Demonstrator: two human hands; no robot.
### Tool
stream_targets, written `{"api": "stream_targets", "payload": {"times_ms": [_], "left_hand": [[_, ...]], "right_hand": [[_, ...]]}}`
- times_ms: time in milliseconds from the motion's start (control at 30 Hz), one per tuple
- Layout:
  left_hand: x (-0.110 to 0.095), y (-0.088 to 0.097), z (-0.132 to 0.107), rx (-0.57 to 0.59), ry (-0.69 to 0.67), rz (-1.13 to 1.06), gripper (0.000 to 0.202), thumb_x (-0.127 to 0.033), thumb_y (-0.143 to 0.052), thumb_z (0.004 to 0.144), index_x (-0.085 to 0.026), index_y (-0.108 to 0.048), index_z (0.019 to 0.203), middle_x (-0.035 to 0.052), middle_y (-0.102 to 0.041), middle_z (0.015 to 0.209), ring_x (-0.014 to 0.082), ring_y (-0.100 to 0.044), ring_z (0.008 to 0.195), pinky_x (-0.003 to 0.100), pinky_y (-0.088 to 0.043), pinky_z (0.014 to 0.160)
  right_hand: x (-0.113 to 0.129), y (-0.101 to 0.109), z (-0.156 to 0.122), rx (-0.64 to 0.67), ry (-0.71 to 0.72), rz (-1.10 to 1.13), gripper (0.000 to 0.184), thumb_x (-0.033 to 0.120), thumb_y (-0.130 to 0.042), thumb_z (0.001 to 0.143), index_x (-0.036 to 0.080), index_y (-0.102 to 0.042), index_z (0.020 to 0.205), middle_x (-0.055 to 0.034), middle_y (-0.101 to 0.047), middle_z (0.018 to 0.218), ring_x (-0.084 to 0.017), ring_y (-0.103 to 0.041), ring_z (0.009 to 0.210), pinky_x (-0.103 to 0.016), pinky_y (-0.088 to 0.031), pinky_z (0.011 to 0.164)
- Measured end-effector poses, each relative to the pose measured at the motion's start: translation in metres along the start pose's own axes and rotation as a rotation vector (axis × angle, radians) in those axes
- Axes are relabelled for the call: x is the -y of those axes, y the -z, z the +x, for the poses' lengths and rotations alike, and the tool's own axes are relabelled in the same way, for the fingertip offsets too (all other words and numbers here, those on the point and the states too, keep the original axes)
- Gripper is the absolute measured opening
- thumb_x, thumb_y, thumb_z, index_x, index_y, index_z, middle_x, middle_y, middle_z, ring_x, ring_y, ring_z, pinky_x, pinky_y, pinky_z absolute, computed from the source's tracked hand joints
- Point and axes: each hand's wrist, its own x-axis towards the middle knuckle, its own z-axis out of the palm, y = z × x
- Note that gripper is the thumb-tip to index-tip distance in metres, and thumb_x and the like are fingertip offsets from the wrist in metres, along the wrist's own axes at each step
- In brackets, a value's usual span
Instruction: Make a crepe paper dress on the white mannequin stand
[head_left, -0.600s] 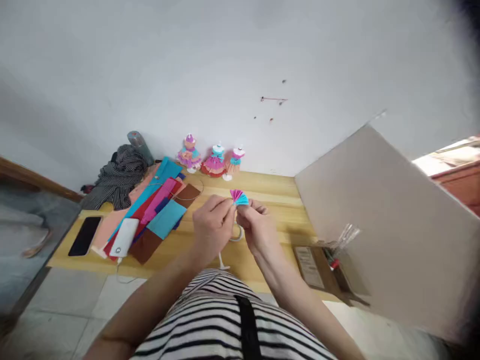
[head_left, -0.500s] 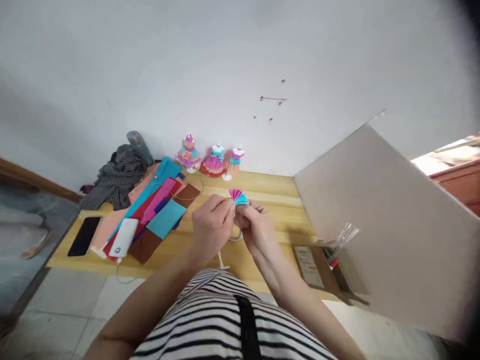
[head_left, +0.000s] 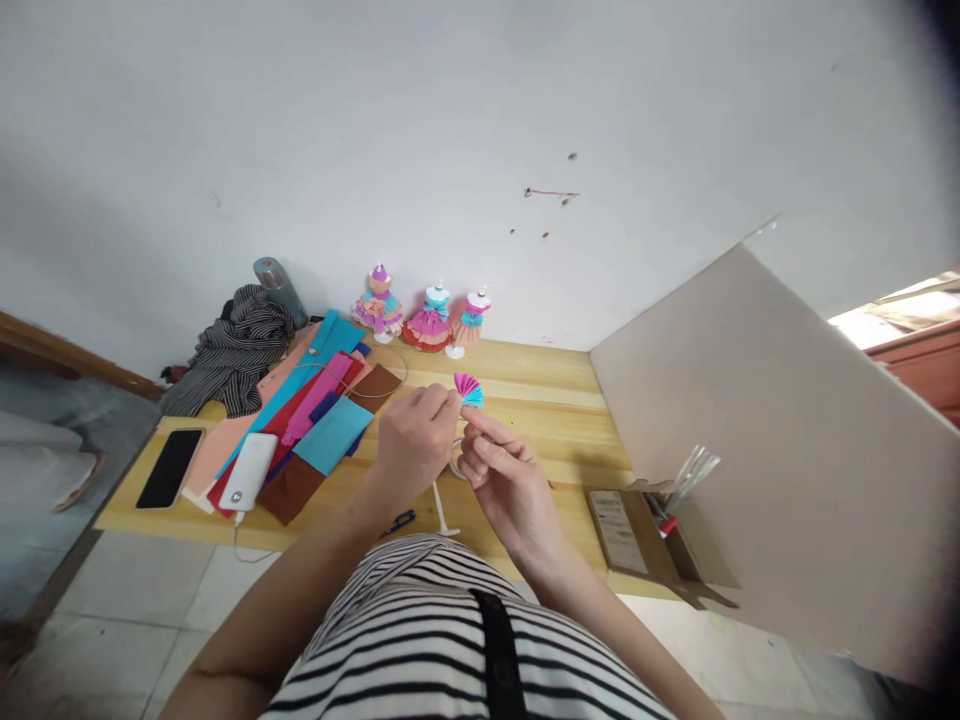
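Observation:
A small pleated paper fan, pink on one side and light blue on the other, stands up above the table. My left hand is closed in a pinch on its gathered base. My right hand is just right of it, index finger stretched towards the base and the other fingers loosely curled; whether the fingertip touches the paper I cannot tell. Below the hands lie a white stand and a small dark blue tool, partly hidden by my arm. A pale ring-shaped thing shows between the hands.
Three small dress forms in paper dresses stand against the wall. Left are coloured paper sheets, a white power bank, a phone, striped cloth and a bottle. A cardboard box and upright panel stand right.
My right hand has shifted down and away from the fan, its index finger now straightened. My left hand, still pinching the fan, has moved slightly left. The dark blue tool has come into view.

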Motion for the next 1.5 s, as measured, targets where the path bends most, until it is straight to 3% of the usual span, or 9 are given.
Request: {"api": "stream_targets", "payload": {"times_ms": [167,300,433,567,667,867,967,1133,1500], "left_hand": [[0.011,0.002,0.002,0.09,-0.276,0.013,0.02,-0.009,-0.048,0.088,-0.016,-0.057,0.072,0.0025,-0.055,0.068,0.0168,-0.048,0.064,0.031,-0.031,0.055],[0.018,0.007,0.002,0.158,-0.416,0.031,0.017,-0.008,-0.046,0.089,-0.014,-0.058,0.079,0.003,-0.055,0.069,0.0168,-0.049,0.067,0.031,-0.03,0.055],[0.024,0.011,0.002,0.203,-0.535,0.009,0.019,-0.009,-0.045,0.091,-0.014,-0.057,0.078,0.0032,-0.057,0.071,0.0159,-0.051,0.067,0.03,-0.031,0.055],[0.032,0.009,-0.005,0.216,-0.569,-0.065,0.018,-0.009,-0.049,0.089,-0.013,-0.058,0.075,0.0029,-0.059,0.07,0.0154,-0.053,0.066,0.03,-0.035,0.055],[0.033,0.005,-0.012,0.225,-0.392,-0.245,0.02,-0.009,-0.048,0.089,-0.015,-0.061,0.074,0.0021,-0.06,0.068,0.0132,-0.053,0.063,0.027,-0.036,0.055],[0.008,0.018,-0.005,0.14,0.676,-1.117,0.015,-0.022,-0.062,0.082,-0.018,-0.068,0.069,0.0,-0.058,0.065,0.0113,-0.054,0.059,0.025,-0.042,0.056],[-0.006,0.028,0.002,0.16,0.955,-1.4,0.019,-0.026,-0.064,0.079,-0.018,-0.068,0.062,-0.0021,-0.052,0.053,0.0104,-0.049,0.052,0.025,-0.04,0.053],[-0.017,0.035,0.005,0.157,1.053,-1.523,0.014,-0.027,-0.067,0.075,-0.018,-0.07,0.064,-0.0026,-0.051,0.056,0.0093,-0.047,0.052,0.025,-0.038,0.05],[-0.021,0.029,-0.001,0.112,0.966,-1.464,0.01,-0.028,-0.069,0.074,-0.02,-0.074,0.07,-0.0017,-0.053,0.058,0.011,-0.05,0.055,0.026,-0.041,0.052]], "right_hand": [[0.006,0.005,-0.008,-0.039,0.047,-0.097,0.026,0.018,-0.079,0.059,0.02,-0.077,0.086,0.0012,-0.062,0.071,-0.005,-0.041,0.051,-0.021,-0.034,0.049],[0.021,0.005,-0.014,0.039,-0.233,0.123,0.026,0.015,-0.074,0.06,0.016,-0.074,0.087,-0.001,-0.063,0.078,-0.003,-0.034,0.049,-0.017,-0.035,0.044],[0.034,0.006,-0.019,0.095,-0.498,0.351,0.023,0.014,-0.069,0.064,0.008,-0.07,0.085,0.001,-0.055,0.069,-0.002,-0.029,0.049,-0.012,-0.036,0.042],[0.05,0.005,-0.031,0.123,-0.462,0.39,0.026,0.015,-0.068,0.066,0.008,-0.068,0.091,0.0027,-0.051,0.069,-0.001,-0.028,0.048,-0.01,-0.035,0.042],[0.066,0.005,-0.043,0.123,-0.198,0.284,0.03,0.018,-0.069,0.069,0.014,-0.07,0.099,0.0032,-0.051,0.073,-0.001,-0.023,0.045,-0.012,-0.033,0.04],[0.058,0.012,-0.042,0.099,0.437,-0.363,0.01,0.027,-0.072,0.076,0.022,-0.074,0.085,0.0018,-0.054,0.064,-0.008,-0.043,0.05,-0.024,-0.034,0.049],[0.039,0.011,-0.03,0.038,0.495,-0.614,0.005,0.025,-0.073,0.076,0.021,-0.071,0.078,0.0025,-0.051,0.061,-0.01,-0.043,0.053,-0.024,-0.033,0.049],[0.028,-0.003,-0.016,0.026,0.432,-0.677,0.016,0.031,-0.073,0.074,0.019,-0.064,0.069,0.004,-0.046,0.054,-0.01,-0.039,0.05,-0.024,-0.032,0.047],[0.033,-0.016,-0.006,0.052,0.448,-0.604,0.026,0.029,-0.071,0.074,0.02,-0.054,0.057,0.0046,-0.048,0.049,-0.009,-0.039,0.045,-0.023,-0.034,0.045]]}}
